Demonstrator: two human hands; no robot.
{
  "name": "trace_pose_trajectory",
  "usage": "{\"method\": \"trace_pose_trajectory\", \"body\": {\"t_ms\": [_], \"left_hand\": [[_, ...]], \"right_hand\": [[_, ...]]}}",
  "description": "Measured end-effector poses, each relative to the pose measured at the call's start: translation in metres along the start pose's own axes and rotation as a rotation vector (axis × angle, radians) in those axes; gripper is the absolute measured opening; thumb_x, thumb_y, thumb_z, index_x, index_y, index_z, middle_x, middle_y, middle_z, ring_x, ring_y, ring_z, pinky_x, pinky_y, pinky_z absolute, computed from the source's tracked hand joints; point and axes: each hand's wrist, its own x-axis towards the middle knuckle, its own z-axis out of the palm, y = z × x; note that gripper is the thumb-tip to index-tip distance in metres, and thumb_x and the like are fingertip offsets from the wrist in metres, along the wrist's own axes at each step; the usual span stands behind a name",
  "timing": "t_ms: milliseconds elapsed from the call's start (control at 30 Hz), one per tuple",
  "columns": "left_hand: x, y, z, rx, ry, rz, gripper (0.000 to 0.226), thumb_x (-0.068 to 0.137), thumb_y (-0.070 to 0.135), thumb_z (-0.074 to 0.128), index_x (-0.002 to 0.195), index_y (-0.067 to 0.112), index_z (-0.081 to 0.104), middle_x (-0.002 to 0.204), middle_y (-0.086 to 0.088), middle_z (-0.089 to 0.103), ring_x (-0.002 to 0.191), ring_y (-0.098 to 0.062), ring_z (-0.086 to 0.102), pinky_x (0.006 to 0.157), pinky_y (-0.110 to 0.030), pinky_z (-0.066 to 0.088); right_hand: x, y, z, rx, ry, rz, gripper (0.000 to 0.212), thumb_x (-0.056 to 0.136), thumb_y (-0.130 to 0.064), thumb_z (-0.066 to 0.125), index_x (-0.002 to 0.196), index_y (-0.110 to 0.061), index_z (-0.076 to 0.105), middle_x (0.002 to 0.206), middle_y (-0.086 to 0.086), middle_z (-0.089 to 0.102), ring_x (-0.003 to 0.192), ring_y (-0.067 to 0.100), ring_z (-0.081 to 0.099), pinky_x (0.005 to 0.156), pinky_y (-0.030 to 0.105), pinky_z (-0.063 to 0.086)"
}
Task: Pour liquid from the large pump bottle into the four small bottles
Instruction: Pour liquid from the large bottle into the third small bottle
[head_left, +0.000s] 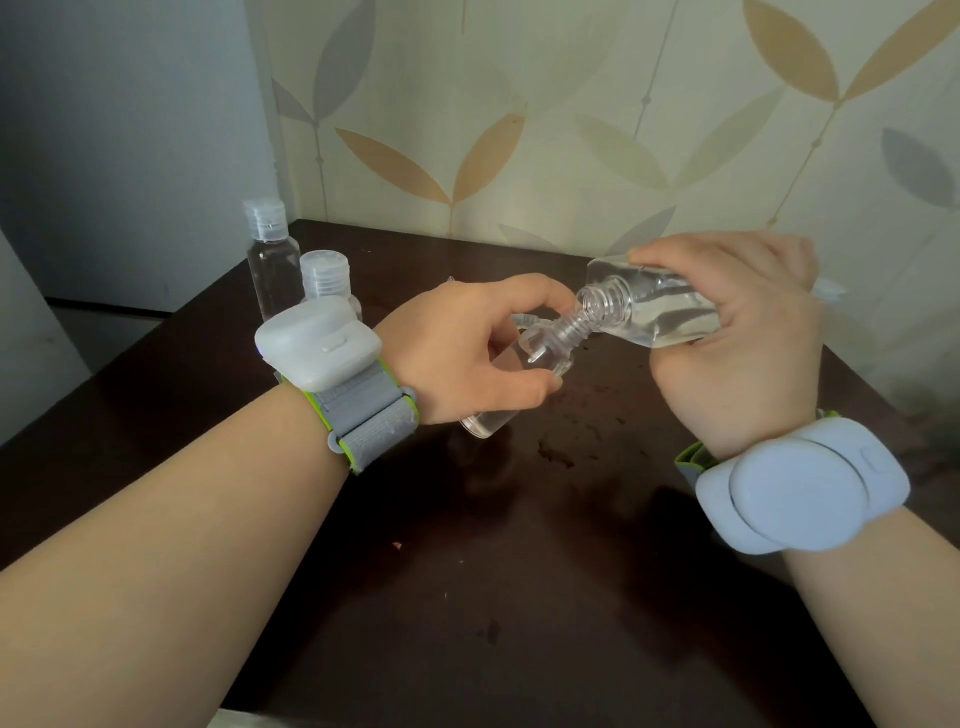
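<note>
Table, dark brown, glossy, set against leaf-patterned wallpaper; wet droplets and smears on its middle. Large bottle, clear, pump removed, threaded neck bare, part-filled with clear liquid: held tipped almost flat above the table's middle-right, mouth toward the left, by the right hand, fingers wrapped over the top and thumb beneath. Left hand: fingers and thumb curled round a small bottle, uncapped, tilted, its neck raised to meet the large bottle's mouth, liquid visible at its lower end. Wrist devices, pale plastic: one on the left wrist with grey and green strap, one on the right wrist. Two capped small bottles, clear, upright, just beside each other at the far left corner.
</note>
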Motion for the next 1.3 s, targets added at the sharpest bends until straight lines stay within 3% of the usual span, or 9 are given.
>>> {"method": "trace_pose_trajectory", "body": {"t_ms": [100,233,367,567,700,867,1033,1167,1300], "left_hand": [[0.0,-0.002,0.001,-0.027,-0.003,0.021,0.038,0.073,0.032,0.069,0.106,0.04,0.052,0.057,0.006,0.06,0.046,-0.003,0.045,0.055,-0.013,0.038],[0.0,0.0,0.001,-0.064,0.016,0.018,0.036,0.065,0.039,0.061,0.091,0.056,0.042,0.062,0.002,0.064,0.048,-0.005,0.043,0.06,-0.018,0.041],[-0.001,0.0,0.001,-0.061,0.036,0.016,0.036,0.065,0.039,0.06,0.095,0.052,0.047,0.059,0.009,0.062,0.048,-0.005,0.045,0.063,-0.022,0.043],[-0.001,0.004,-0.001,-0.064,0.051,0.037,0.036,0.067,0.04,0.06,0.093,0.056,0.041,0.062,0.003,0.065,0.048,-0.007,0.044,0.063,-0.025,0.045],[-0.002,0.007,-0.004,-0.09,0.136,0.035,0.028,0.068,0.042,0.061,0.09,0.046,0.043,0.07,-0.006,0.069,0.059,-0.018,0.056,0.065,-0.027,0.045],[0.0,0.01,-0.003,-0.084,0.173,0.024,0.029,0.075,0.038,0.07,0.087,0.037,0.043,0.076,-0.009,0.071,0.066,-0.021,0.058,0.07,-0.032,0.045],[-0.002,0.011,-0.002,-0.092,0.156,0.015,0.029,0.074,0.041,0.065,0.086,0.032,0.04,0.074,-0.012,0.069,0.064,-0.025,0.055,0.061,-0.027,0.041],[-0.002,0.011,-0.001,-0.094,0.125,-0.006,0.028,0.07,0.041,0.062,0.084,0.033,0.039,0.074,-0.011,0.069,0.062,-0.03,0.054,0.057,-0.028,0.041],[-0.003,0.011,-0.002,-0.051,0.124,0.002,0.03,0.073,0.033,0.065,0.084,0.026,0.039,0.067,-0.007,0.067,0.055,-0.024,0.052,0.052,-0.022,0.038]], "right_hand": [[-0.001,-0.003,0.0,0.0,-0.005,0.014,0.048,0.055,0.012,0.053,0.094,-0.01,0.07,0.089,0.008,0.065,0.094,0.023,0.038,0.083,0.07,0.034],[-0.001,-0.008,-0.003,-0.024,0.007,0.019,0.048,0.054,0.006,0.05,0.095,-0.01,0.069,0.085,0.007,0.063,0.087,0.039,0.05,0.078,0.061,0.041],[-0.002,-0.009,-0.005,-0.029,-0.012,0.054,0.055,0.052,0.015,0.055,0.098,-0.012,0.068,0.082,-0.003,0.052,0.085,0.035,0.049,0.079,0.055,0.04],[-0.001,-0.013,-0.007,0.007,0.005,0.087,0.057,0.051,0.014,0.06,0.101,-0.012,0.067,0.083,-0.006,0.05,0.085,0.036,0.051,0.079,0.052,0.042],[-0.001,-0.008,-0.008,0.0,0.069,0.108,0.055,0.055,0.011,0.065,0.105,-0.012,0.065,0.084,-0.007,0.051,0.085,0.036,0.054,0.077,0.04,0.041],[0.001,0.003,-0.007,0.042,0.063,0.256,0.049,0.062,-0.006,0.074,0.108,-0.018,0.06,0.088,-0.009,0.057,0.086,0.023,0.059,0.076,0.037,0.05],[0.001,0.007,-0.004,0.09,0.032,0.41,0.051,0.06,-0.029,0.078,0.107,-0.019,0.059,0.09,-0.013,0.059,0.078,0.011,0.061,0.072,0.023,0.045],[-0.001,0.008,-0.002,0.131,-0.012,0.446,0.052,0.06,-0.029,0.08,0.106,-0.019,0.059,0.089,-0.012,0.06,0.079,0.011,0.063,0.077,0.025,0.046],[0.001,0.006,-0.003,0.145,-0.034,0.422,0.052,0.06,-0.028,0.079,0.107,-0.02,0.059,0.089,-0.013,0.061,0.078,0.008,0.062,0.078,0.024,0.046]]}}
